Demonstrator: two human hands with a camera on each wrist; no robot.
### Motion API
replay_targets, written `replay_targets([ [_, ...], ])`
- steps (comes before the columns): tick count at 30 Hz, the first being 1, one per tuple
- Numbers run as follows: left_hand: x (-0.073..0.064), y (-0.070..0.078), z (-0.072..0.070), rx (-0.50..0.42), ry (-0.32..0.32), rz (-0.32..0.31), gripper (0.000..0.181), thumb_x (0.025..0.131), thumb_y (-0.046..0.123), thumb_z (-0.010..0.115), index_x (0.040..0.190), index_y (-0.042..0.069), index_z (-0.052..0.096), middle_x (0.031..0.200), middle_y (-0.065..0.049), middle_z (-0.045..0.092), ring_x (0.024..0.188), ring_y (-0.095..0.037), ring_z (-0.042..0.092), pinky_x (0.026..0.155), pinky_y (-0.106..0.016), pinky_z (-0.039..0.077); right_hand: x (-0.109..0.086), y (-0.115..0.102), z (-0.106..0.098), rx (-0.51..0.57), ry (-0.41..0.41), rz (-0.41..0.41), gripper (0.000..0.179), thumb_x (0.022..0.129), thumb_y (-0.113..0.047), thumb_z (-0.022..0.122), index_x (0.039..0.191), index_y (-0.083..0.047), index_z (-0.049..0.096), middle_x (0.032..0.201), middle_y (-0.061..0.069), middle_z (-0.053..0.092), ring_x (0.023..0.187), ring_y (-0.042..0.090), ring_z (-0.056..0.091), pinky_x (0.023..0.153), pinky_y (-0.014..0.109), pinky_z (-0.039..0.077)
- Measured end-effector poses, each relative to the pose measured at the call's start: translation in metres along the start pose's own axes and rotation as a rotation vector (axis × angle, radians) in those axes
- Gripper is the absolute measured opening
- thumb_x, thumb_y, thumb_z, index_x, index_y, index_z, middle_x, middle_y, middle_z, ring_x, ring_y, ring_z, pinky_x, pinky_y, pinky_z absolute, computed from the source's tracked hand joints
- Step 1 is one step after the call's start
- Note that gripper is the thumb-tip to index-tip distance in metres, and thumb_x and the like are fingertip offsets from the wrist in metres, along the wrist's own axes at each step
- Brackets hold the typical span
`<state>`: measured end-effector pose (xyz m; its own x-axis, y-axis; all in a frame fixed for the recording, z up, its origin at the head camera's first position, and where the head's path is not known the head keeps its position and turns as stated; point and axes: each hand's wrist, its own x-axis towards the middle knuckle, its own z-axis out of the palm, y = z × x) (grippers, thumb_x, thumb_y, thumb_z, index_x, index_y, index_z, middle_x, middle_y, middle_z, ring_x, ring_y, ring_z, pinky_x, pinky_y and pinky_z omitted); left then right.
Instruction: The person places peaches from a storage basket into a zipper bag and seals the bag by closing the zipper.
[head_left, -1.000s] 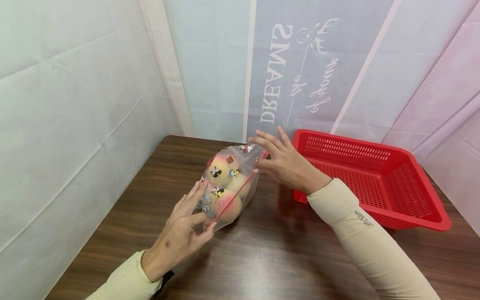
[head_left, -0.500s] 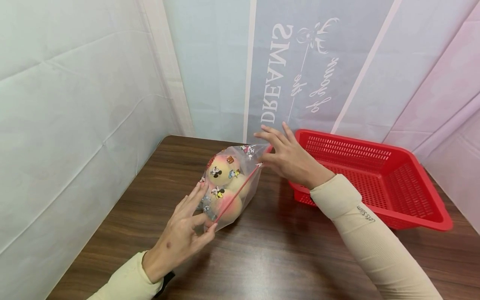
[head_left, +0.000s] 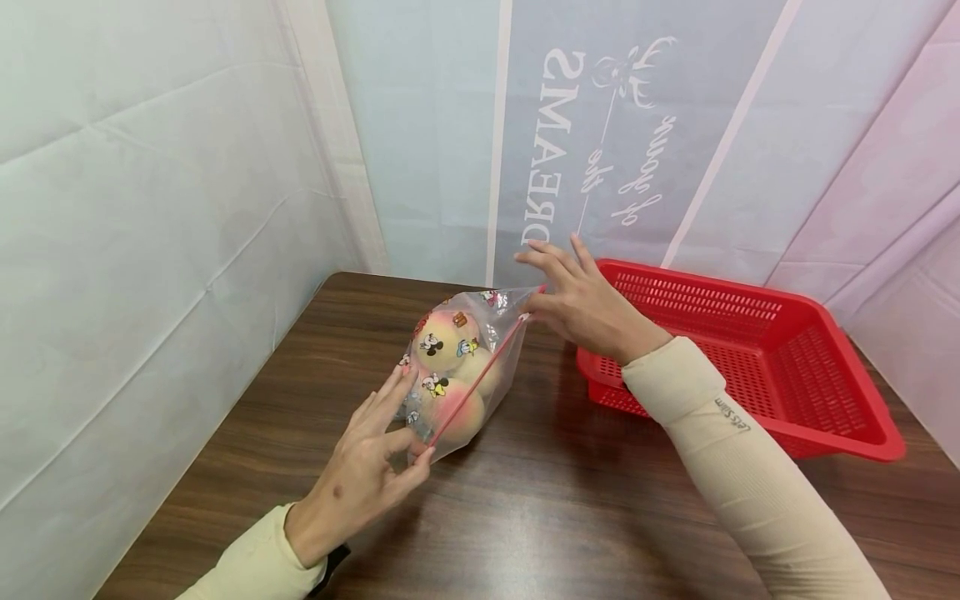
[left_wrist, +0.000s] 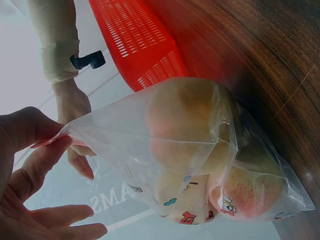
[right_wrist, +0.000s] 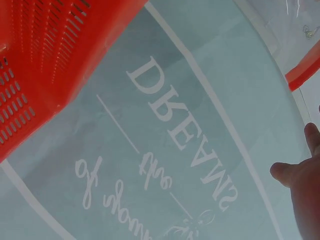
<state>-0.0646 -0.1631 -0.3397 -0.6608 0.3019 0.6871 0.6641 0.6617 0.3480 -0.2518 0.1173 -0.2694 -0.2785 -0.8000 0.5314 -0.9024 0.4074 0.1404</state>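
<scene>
A clear zip bag (head_left: 504, 321) with cartoon prints stands on the table, several peaches (head_left: 450, 414) inside. A red zip strip (head_left: 480, 379) runs slantwise along its mouth. My left hand (head_left: 360, 467) pinches the strip's near end between thumb and forefinger; the left wrist view shows the bag (left_wrist: 117, 127) sloping from that pinch to the peaches (left_wrist: 185, 125). At the strip's far end my right hand (head_left: 588, 308) pinches beside a small white slider (head_left: 523, 317), other fingers raised. In the right wrist view only part of the right hand (right_wrist: 305, 185) shows.
A red perforated basket (head_left: 817, 375) stands on the right of the brown wooden table (head_left: 510, 533), behind my right forearm. A printed cloth (head_left: 435, 150) hangs behind the table, and a pale cloth wall (head_left: 165, 250) rises on the left.
My right hand has moved up and to the right, away from my left hand, and the slider and the strip's far end with it. The left hand and peaches have stayed almost still.
</scene>
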Motion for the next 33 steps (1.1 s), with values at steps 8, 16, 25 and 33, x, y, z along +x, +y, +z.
replay_targets([
  [8, -0.001, 0.000, 0.000, -0.001, 0.004, 0.007, 0.027, 0.066, -0.001, 0.078, 0.061, 0.019, 0.059, 0.146, -0.024, 0.048, 0.136, -0.042, 0.043, 0.094, -0.075, 0.044, 0.001, 0.007, -0.001, 0.006, -0.006, 0.026, 0.014, 0.082, -0.016, 0.083, 0.095, -0.016, 0.077, 0.141, 0.020, 0.048, 0.140, 0.039, 0.034, 0.116, 0.073, 0.015],
  [16, -0.002, 0.000, 0.001, 0.001, 0.006, 0.006, 0.028, 0.066, 0.000, 0.078, 0.061, 0.019, 0.059, 0.146, -0.024, 0.049, 0.138, -0.039, 0.042, 0.095, -0.075, 0.044, 0.002, 0.014, -0.003, 0.008, -0.025, 0.061, 0.014, 0.083, -0.015, 0.082, 0.096, -0.014, 0.078, 0.142, 0.020, 0.046, 0.141, 0.039, 0.033, 0.117, 0.072, 0.013],
  [25, -0.003, 0.001, 0.002, -0.004, 0.005, 0.005, 0.026, 0.066, 0.000, 0.078, 0.061, 0.018, 0.060, 0.145, -0.025, 0.049, 0.138, -0.039, 0.042, 0.095, -0.075, 0.044, 0.001, 0.023, -0.006, -0.012, -0.022, 0.067, 0.013, 0.083, -0.014, 0.081, 0.096, -0.016, 0.078, 0.141, 0.020, 0.047, 0.140, 0.040, 0.034, 0.115, 0.074, 0.015],
  [33, -0.001, 0.001, 0.002, -0.004, 0.000, 0.004, 0.027, 0.066, 0.000, 0.079, 0.061, 0.018, 0.059, 0.145, -0.025, 0.049, 0.138, -0.038, 0.042, 0.095, -0.075, 0.044, 0.001, 0.027, -0.006, -0.012, -0.013, 0.069, 0.009, 0.085, -0.015, 0.079, 0.093, -0.016, 0.077, 0.141, 0.021, 0.047, 0.138, 0.043, 0.035, 0.116, 0.073, 0.014],
])
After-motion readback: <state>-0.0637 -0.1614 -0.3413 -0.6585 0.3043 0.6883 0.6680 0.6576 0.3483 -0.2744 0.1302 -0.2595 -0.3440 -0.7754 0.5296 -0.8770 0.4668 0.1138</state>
